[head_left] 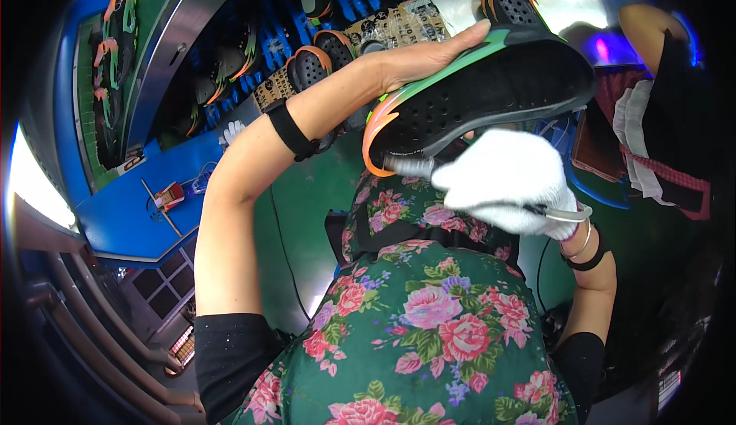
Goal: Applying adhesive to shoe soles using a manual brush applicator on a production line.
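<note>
My bare left hand grips a shoe by its side edge, its fingers partly hidden behind it. The shoe is tilted with its black, perforated underside facing me, and its raised rim fades from green to orange at one end. In a white knitted glove, my right hand is closed around a brush. The brush's bristles are smeared by motion and lie against the black surface just inside the orange rim. Its handle end sticks out past the wrist.
Behind my hands, several similar shoes stand along a line with cardboard pieces and blue supports. Another person's arm shows at upper right, near hanging cloths. On the left, a blue table bears a small red container.
</note>
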Demonstrator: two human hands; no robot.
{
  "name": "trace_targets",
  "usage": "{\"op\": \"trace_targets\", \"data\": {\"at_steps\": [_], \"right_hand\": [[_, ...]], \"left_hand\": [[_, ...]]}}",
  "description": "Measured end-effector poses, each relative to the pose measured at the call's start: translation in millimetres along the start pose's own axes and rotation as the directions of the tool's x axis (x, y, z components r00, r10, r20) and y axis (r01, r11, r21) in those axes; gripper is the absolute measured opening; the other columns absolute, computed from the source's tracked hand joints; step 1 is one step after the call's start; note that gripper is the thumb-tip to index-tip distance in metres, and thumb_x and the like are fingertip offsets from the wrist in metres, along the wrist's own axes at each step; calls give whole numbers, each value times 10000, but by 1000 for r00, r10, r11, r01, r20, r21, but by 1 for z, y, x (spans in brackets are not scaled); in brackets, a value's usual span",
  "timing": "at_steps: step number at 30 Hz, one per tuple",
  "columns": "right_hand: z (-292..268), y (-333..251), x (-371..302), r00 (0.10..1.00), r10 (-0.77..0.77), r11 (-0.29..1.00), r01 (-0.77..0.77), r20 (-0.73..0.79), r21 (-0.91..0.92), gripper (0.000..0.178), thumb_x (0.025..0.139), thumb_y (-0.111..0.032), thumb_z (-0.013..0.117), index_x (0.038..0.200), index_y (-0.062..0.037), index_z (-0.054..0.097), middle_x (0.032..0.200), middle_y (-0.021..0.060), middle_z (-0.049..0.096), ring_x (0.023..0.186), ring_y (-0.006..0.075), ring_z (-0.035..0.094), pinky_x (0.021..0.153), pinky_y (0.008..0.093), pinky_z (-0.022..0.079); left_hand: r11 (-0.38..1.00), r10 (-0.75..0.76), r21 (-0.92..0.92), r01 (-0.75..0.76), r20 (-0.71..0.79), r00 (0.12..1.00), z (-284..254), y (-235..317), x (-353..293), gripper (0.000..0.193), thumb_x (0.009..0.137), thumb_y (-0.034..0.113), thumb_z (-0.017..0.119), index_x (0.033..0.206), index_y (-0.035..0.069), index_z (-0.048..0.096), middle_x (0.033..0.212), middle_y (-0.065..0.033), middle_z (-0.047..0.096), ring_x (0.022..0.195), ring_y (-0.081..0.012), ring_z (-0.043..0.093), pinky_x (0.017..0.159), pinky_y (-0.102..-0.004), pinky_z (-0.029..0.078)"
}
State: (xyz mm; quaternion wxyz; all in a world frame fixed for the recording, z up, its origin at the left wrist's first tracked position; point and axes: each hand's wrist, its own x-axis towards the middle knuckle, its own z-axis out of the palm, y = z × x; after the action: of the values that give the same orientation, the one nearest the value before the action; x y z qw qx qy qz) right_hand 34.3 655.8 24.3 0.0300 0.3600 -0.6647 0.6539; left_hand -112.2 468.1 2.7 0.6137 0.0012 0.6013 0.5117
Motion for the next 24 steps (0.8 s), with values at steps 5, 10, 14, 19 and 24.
{"op": "trace_targets", "data": {"at_steps": [5,10,14,19,24], "right_hand": [[-6,1,-8,967,255,959,-253,-3,126,191,809,-97,840,999,-95,816,1026,73,798,840,251,732,775,352,581],[-13,-11,5,757,437,895,-316,-485,314,158,835,60,804,987,16,802,1048,137,798,944,208,760,870,334,592],[-40,-19,13,828,134,944,-274,-544,-183,174,849,25,795,1015,-24,805,1076,120,796,945,228,758,840,333,583],[-43,-25,14,928,-5,895,-161,-373,-415,260,861,-82,807,1118,-52,776,1080,112,785,947,280,746,846,398,592],[-30,-43,15,941,-17,843,-168,-337,-511,315,864,-115,796,1173,-64,767,1126,91,774,918,277,725,786,388,583]], "left_hand": [[940,42,-340,-37,8,999,0,-20,13,930,981,828,358,1455,59,581,1253,-192,706,1049,-289,739,918,-410,621],[526,-207,-848,68,-50,977,-34,-71,30,676,1105,587,362,1471,57,565,1343,-160,688,1160,-303,708,1006,-458,591],[369,569,-925,-87,151,809,6,-106,13,615,1102,500,443,1485,32,550,1434,-120,646,1312,-287,622,1167,-483,462],[797,261,-531,-288,-127,957,35,-85,-3,644,1079,507,459,1470,0,530,1456,-200,597,1315,-365,592,1121,-511,479],[510,210,-825,-244,-156,965,17,-113,-4,598,1081,444,508,1461,-17,511,1435,-218,603,1256,-386,643,1041,-512,580]]}}
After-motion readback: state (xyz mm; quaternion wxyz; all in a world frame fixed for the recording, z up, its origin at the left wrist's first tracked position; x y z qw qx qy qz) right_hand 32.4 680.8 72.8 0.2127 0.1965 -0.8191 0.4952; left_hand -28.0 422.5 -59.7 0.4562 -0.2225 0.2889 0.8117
